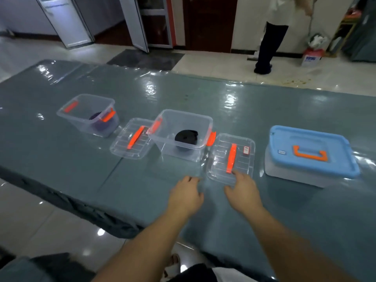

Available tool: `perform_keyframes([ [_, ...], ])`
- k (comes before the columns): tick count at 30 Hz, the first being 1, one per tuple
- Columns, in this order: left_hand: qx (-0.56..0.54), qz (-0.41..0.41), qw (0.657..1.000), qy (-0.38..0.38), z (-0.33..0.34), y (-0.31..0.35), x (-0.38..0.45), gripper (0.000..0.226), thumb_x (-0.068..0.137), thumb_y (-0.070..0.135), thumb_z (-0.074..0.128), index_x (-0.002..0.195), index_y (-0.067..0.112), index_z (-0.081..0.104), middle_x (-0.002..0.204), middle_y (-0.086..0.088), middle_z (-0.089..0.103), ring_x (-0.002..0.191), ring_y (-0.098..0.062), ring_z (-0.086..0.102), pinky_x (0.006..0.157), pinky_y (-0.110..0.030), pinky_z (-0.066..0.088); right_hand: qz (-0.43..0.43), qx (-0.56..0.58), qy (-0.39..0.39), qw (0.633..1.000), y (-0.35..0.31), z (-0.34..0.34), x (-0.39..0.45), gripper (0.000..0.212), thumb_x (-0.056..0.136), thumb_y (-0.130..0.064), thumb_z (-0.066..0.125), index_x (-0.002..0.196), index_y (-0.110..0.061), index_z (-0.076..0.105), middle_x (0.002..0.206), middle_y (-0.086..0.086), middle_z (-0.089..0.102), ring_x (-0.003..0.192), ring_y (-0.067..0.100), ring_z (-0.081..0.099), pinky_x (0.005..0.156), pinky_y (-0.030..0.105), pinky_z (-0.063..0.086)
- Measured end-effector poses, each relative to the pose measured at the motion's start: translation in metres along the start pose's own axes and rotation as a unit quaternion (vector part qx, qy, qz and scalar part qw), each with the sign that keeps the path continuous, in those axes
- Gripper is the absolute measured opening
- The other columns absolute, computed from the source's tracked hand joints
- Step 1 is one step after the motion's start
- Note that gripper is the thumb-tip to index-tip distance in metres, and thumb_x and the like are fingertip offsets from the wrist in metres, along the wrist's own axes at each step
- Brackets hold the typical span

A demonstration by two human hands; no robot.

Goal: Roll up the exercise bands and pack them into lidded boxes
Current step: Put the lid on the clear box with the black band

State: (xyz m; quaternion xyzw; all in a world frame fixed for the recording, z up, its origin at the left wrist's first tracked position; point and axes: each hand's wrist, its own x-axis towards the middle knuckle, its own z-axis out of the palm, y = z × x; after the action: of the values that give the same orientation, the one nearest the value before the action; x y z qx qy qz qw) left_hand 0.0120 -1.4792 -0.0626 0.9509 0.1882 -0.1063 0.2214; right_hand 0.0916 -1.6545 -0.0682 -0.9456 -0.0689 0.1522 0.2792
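We are seeing a person point(270, 35) standing on the tiled floor point(223, 64) beyond the table point(61, 176), holding a broom point(310, 21); a dark mat point(146, 59) is lying near the doors point(138, 23).

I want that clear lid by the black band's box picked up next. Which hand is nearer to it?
Right. The right hand has its fingertips at the near edge of the clear lid; the left hand hovers beside its near left corner, apart.
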Motion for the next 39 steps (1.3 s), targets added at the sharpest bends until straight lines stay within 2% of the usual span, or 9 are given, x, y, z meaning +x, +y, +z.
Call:
perform_keyframes([
  [7,0.009,0.034,0.998,-0.056,-0.021,-0.082,0.032,0.048,0.098,0.032,0.057,0.144,0.024,0.052,0.145,-0.002,0.051,0.132,-0.029,0.051,0.108,-0.040,0.046,0.075,0.059,0.040,0.995,-0.058,0.027,0.008,0.058,0.087,-0.017,0.065,0.144,-0.011,0.056,0.140,0.015,0.062,0.128,0.037,0.057,0.109,0.046,0.046],
  [11,0.027,0.042,0.994,-0.093,-0.020,-0.104,0.044,0.046,0.097,0.034,0.057,0.142,0.025,0.052,0.143,-0.001,0.051,0.132,-0.028,0.051,0.107,-0.041,0.046,0.142,0.130,0.063,0.979,-0.071,0.028,0.004,0.043,0.095,-0.017,0.060,0.138,-0.016,0.059,0.121,0.006,0.064,0.095,0.026,0.063,0.079,0.035,0.052],
  [16,0.046,0.058,0.990,-0.123,-0.015,-0.112,0.065,0.046,0.096,0.033,0.056,0.142,0.025,0.052,0.142,-0.003,0.053,0.130,-0.029,0.054,0.106,-0.042,0.048,0.194,0.153,0.083,0.965,-0.056,0.031,0.013,0.044,0.096,-0.017,0.059,0.139,-0.014,0.057,0.128,0.005,0.063,0.100,0.024,0.061,0.086,0.039,0.053],
  [19,0.057,0.070,0.987,-0.129,-0.014,-0.106,0.083,0.048,0.097,0.033,0.055,0.144,0.023,0.051,0.143,-0.004,0.053,0.130,-0.030,0.054,0.108,-0.043,0.048,0.221,0.156,0.060,0.961,-0.044,0.039,0.019,0.054,0.094,-0.023,0.060,0.147,-0.015,0.051,0.141,0.006,0.059,0.111,0.031,0.066,0.091,0.047,0.058],
  [21,0.063,0.073,0.986,-0.132,-0.015,-0.098,0.098,0.051,0.097,0.035,0.056,0.146,0.023,0.050,0.146,-0.004,0.051,0.132,-0.030,0.052,0.109,-0.044,0.047,0.230,0.164,0.049,0.958,-0.035,0.041,0.028,0.056,0.095,-0.024,0.061,0.149,-0.015,0.049,0.144,0.009,0.057,0.114,0.032,0.065,0.091,0.044,0.057],
  [29,0.099,0.069,0.982,-0.145,-0.016,-0.070,0.144,0.048,0.098,0.034,0.054,0.145,0.023,0.050,0.144,-0.002,0.048,0.132,-0.030,0.049,0.109,-0.044,0.046,0.239,0.174,0.022,0.955,-0.007,0.050,0.091,0.047,0.100,-0.028,0.058,0.143,-0.010,0.055,0.133,0.012,0.065,0.104,0.029,0.062,0.083,0.032,0.044],
  [31,0.110,0.066,0.980,-0.154,-0.011,-0.068,0.154,0.048,0.098,0.034,0.054,0.144,0.023,0.049,0.145,-0.002,0.048,0.132,-0.030,0.050,0.109,-0.046,0.046,0.234,0.163,0.021,0.958,-0.004,0.055,0.109,0.037,0.102,-0.036,0.054,0.127,-0.011,0.062,0.117,0.012,0.070,0.096,0.030,0.064,0.081,0.035,0.047],
  [34,0.125,0.061,0.975,-0.171,-0.004,-0.067,0.166,0.050,0.099,0.035,0.054,0.146,0.024,0.048,0.146,-0.003,0.046,0.133,-0.030,0.049,0.109,-0.047,0.046,0.225,0.121,0.018,0.967,0.000,0.060,0.136,0.021,0.099,-0.027,0.053,0.105,-0.011,0.064,0.101,0.012,0.069,0.085,0.031,0.062,0.074,0.037,0.048],
  [39,0.137,0.055,0.971,-0.190,0.006,-0.060,0.187,0.051,0.098,0.034,0.054,0.147,0.025,0.048,0.150,-0.002,0.045,0.137,-0.029,0.047,0.110,-0.046,0.045,0.181,0.030,0.018,0.983,0.007,0.064,0.185,0.031,0.095,-0.027,0.058,0.111,-0.001,0.061,0.112,0.023,0.064,0.103,0.043,0.063,0.087,0.046,0.051],
])
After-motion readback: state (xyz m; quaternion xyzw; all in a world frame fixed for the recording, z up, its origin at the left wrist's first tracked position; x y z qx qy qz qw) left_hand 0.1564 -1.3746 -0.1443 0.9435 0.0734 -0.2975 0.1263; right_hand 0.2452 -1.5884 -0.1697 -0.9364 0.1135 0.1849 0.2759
